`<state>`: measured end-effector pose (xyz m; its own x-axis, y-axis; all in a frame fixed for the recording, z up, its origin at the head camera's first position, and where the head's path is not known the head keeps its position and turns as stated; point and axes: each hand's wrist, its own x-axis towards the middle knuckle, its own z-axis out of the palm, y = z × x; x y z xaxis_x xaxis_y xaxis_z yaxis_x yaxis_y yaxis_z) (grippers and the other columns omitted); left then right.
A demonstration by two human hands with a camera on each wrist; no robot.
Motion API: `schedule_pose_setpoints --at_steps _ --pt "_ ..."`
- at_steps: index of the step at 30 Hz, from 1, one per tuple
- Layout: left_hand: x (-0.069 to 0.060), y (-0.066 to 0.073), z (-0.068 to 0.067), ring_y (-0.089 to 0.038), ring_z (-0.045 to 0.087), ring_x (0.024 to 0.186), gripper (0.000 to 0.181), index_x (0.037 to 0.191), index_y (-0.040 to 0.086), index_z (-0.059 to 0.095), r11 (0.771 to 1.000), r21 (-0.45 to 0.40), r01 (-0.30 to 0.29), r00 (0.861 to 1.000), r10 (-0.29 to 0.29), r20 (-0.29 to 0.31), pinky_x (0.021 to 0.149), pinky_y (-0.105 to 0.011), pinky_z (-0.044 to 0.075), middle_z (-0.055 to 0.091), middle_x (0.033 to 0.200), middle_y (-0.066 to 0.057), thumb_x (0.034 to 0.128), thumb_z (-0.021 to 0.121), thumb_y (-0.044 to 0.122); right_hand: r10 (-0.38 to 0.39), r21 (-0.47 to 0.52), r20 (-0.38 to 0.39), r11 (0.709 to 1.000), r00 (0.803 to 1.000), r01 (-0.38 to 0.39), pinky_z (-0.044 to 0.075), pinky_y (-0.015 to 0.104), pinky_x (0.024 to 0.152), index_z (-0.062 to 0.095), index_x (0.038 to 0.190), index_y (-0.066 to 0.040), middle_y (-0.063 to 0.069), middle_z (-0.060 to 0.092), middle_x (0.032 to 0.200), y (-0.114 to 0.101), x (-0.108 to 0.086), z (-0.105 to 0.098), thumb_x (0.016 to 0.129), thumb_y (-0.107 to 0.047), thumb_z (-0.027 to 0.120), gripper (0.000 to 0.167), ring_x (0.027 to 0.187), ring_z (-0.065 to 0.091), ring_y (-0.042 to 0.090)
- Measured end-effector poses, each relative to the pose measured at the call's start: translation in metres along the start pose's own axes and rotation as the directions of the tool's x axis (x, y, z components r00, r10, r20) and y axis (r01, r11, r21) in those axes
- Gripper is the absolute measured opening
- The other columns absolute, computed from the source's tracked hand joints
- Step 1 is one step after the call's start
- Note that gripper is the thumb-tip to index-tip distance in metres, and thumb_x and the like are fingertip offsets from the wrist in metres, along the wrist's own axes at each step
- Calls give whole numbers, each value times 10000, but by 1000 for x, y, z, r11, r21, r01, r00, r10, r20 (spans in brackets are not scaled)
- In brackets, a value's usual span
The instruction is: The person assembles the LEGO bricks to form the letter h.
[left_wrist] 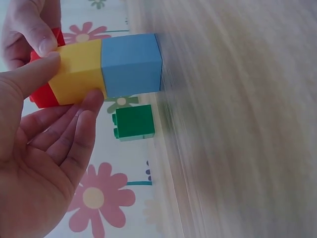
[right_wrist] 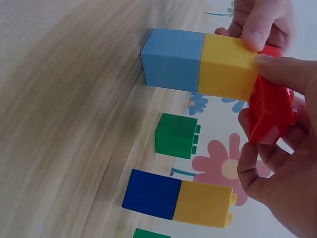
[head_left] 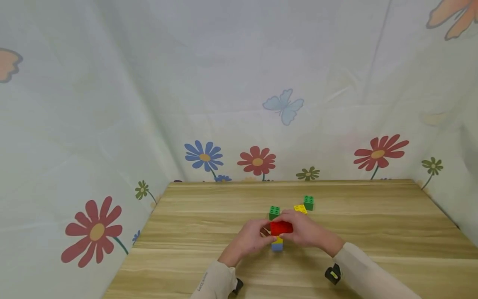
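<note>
One studded red plastic brick (right_wrist: 270, 110)

Lt soft, diffuse; faint shadows on tabletop (head_left: 209, 203); L wrist pic hazy, tabletop blurry w/ pale sheen.

Head view from above, sideways wrist close-ups sharing yellow block (left_wrist: 80, 72)
</note>
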<state>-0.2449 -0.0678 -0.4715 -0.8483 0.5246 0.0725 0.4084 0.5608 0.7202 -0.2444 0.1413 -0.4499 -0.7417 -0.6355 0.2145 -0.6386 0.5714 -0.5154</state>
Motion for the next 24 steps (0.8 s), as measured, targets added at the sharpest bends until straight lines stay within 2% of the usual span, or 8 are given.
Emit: schedule_pose_setpoints --at_steps 9,17,24 --pt "1 -2 0 -9 592 803 233 1067 175 651 1000 -6 -26 1000 26 5 697 -182 497 633 954 130 864 705 276 33 68 18 997 999 -34 488 249 768 645 1142 -151 -113 558 997 3 0 2 828 -177 743 331 870 524 97" --pt "1 -1 -3 -11 593 790 220 1044 155 656 999 37 -39 999 39 4 685 -179 495 644 946 109 862 708 268 2 34 -3 999 1000 -1 491 256 783 641 1145 -160 -113 559 1023 0 0 3 840 -224 733 325 899 513 95" --pt "2 0 -3 -10 588 790 225 1049 165 648 999 47 -24 1000 23 16 687 -181 494 637 945 120 861 709 273 33 -33 -12 999 999 -33 493 232 785 641 1135 -175 -109 564 1052 0 -2 5 831 -292 734 339 925 507 86"
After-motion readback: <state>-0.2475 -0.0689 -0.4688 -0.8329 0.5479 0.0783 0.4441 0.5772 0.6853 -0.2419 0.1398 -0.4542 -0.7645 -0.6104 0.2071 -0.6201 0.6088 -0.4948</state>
